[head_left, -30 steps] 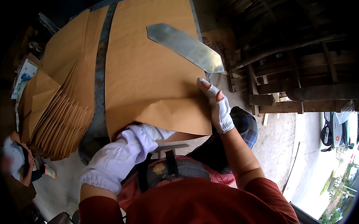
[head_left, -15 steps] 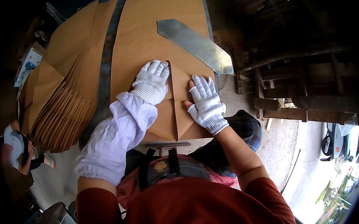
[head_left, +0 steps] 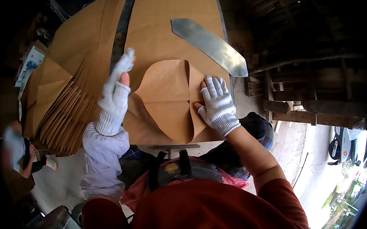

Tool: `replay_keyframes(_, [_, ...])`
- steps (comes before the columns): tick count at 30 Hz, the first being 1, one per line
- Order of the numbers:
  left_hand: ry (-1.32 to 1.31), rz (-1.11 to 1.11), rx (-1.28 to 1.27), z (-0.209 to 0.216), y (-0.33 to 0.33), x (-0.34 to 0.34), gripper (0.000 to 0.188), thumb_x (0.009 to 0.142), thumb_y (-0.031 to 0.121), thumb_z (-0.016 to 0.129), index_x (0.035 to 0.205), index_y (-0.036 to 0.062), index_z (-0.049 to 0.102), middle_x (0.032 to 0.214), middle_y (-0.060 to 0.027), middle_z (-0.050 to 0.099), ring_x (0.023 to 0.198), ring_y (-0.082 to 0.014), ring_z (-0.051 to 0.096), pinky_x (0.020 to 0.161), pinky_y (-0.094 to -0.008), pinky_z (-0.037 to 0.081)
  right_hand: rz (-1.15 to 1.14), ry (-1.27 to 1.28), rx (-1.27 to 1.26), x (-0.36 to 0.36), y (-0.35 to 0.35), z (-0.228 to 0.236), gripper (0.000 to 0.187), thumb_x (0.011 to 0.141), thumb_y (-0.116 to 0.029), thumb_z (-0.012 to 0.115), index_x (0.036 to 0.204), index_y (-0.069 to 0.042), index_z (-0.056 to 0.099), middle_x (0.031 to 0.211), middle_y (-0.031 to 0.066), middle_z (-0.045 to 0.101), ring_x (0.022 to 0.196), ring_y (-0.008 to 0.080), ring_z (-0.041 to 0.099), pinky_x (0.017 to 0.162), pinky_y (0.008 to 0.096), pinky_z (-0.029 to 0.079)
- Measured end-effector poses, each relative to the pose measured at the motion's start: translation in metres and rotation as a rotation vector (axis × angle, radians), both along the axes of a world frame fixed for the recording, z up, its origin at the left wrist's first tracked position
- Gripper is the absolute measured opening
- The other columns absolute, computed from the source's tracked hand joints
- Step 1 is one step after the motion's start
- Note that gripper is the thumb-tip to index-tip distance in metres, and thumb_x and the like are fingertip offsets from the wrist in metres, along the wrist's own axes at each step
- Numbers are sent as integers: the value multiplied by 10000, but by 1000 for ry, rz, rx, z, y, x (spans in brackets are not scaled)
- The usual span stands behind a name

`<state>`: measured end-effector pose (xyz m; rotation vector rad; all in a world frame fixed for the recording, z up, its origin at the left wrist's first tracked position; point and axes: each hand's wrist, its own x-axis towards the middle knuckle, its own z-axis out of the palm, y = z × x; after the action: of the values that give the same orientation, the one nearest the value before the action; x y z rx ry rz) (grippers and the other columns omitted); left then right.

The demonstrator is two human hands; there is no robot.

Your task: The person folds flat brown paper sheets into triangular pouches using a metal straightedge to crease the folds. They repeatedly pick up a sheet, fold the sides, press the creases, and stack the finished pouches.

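In front of me lies a large brown kraft paper sheet (head_left: pixel 168 88), its near end folded into a pocket that bulges up on the left. My right hand (head_left: pixel 218 102), in a white fingerless-tipped glove, rests flat on the folded right flap with fingers stretched out. Gloved too, my left hand (head_left: pixel 116 91) is raised beside the left edge of the paper, held edge-on with its fingers extended and nothing in it. A flat, pointed metal plate (head_left: pixel 211 45) lies slantwise on the paper, beyond my right hand.
At the left stands a fanned stack of folded brown paper (head_left: pixel 64 107). A box (head_left: pixel 33 59) sits past it. Wooden beams (head_left: pixel 313 84) rise at the right. Another person (head_left: pixel 19 150) is at the far left. A vehicle (head_left: pixel 344 144) shows at the lower right.
My left hand has lifted off the fold and swung left, and the left side of the paper pocket has risen. My right hand stays pressed on the right flap.
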<state>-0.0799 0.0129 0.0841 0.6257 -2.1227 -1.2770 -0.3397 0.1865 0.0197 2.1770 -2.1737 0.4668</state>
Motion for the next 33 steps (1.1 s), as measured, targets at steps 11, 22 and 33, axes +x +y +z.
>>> replay_keyframes(11, [-495,99,-616,-98,31,53,850,759,220,768,1496,13,399,1592,-233,354,1484,-456,302,1212,-510,294,38,58,-36,10,-47,-12,759,870,-501,697,1380,41,545,1481,263,492,1413,424,416,1225,528,251])
replay_keyframes(22, [-703,142,-737,-80,46,29,909,722,423,834,1462,72,440,1525,-236,386,1422,-466,337,1206,-541,278,56,-92,-67,-8,-53,-17,658,861,-466,729,1297,15,622,1409,219,578,1339,395,508,1176,482,342])
replay_keyframes(33, [-820,8,-665,-59,27,-23,958,704,560,841,1483,160,455,1567,-221,335,1469,-452,277,1230,-540,232,-650,-38,290,-110,-107,37,679,759,-543,786,1198,-49,630,1231,189,681,1096,386,683,930,447,552])
